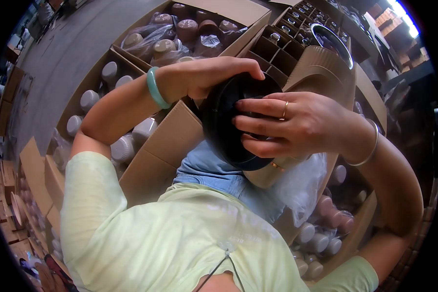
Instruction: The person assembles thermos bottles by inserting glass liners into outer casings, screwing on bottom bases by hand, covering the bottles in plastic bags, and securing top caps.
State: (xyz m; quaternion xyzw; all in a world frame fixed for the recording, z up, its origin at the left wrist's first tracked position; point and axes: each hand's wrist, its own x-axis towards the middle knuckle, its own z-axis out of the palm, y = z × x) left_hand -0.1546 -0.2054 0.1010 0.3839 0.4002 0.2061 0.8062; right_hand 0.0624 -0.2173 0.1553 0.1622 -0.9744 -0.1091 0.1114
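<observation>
A black round, dish-like part (221, 124) is tilted in front of my lap. My left hand (214, 78) grips its upper rim, thumb along the edge and the other fingers mostly hidden behind. The fingers of my right hand (292, 121) reach into its dark hollow, tips close together; whether they pinch something small there, I cannot make out. Just below the black part shows a cream, rounded body (265, 175) with a small orange mark; whether the two are joined is hidden. Clear plastic film (301, 190) hangs beside it, under my right hand.
An open carton (151, 155) with white-capped items stands at left. Behind it, another carton (248, 41) holds brown-capped items in plastic. A divided carton (287, 51) lies ahead, beside a brown cylinder (319, 68) with a shiny ring (343, 51). More capped items (319, 241) sit at lower right.
</observation>
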